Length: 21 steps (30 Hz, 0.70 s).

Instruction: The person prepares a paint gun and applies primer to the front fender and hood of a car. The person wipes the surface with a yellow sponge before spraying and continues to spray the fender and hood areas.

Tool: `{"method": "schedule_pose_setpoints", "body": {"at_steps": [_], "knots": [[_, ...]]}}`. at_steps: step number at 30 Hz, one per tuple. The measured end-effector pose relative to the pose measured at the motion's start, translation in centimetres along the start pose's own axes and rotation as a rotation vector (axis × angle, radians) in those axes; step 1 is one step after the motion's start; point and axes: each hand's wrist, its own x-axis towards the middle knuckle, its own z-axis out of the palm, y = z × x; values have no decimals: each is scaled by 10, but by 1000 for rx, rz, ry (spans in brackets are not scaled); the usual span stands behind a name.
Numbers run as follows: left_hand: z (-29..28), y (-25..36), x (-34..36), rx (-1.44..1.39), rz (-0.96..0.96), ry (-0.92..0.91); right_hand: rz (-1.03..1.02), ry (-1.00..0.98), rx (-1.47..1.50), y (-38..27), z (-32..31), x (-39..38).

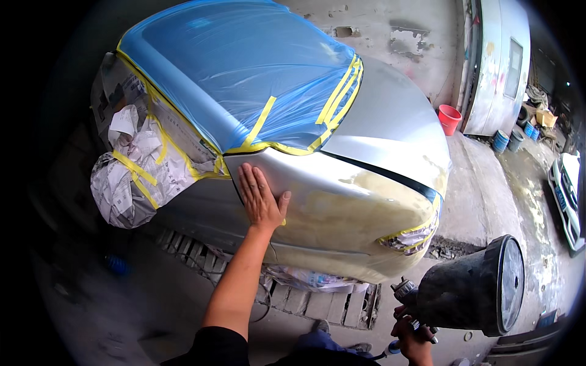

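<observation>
My left hand (261, 200) lies flat on the silver front fender (329, 210) of a car, just below the windscreen corner, fingers stretched out. Dull tan patches spread over the fender toward the front. My right hand (414, 343), low on the right, is wrapped round the handle of a spray gun (408, 294) with a large black cup (461, 291). The gun is held apart from the car. Blue plastic film (226, 67), edged with yellow tape (262, 120), covers the windscreen and roof. Taped paper wraps the side mirror (135, 183) and covers the headlight (412, 238).
Wooden slats (305, 300) lie on the floor beside the car. A hose (383, 354) runs from the gun. Farther off stand a red bucket (449, 119), blue tins (500, 141), a pale door (497, 67) and a white car (569, 198).
</observation>
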Motion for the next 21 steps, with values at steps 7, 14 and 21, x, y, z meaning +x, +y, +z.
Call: {"method": "schedule_pose_setpoints", "body": {"at_steps": [7, 14, 21], "knots": [[28, 107, 10, -51, 76, -18, 30, -64, -69, 2, -34, 24], [21, 123, 39, -129, 387, -176, -179, -21, -182, -13, -67, 50], [7, 120, 48, 35, 247, -224, -27, -55, -6, 6, -114, 42]]}}
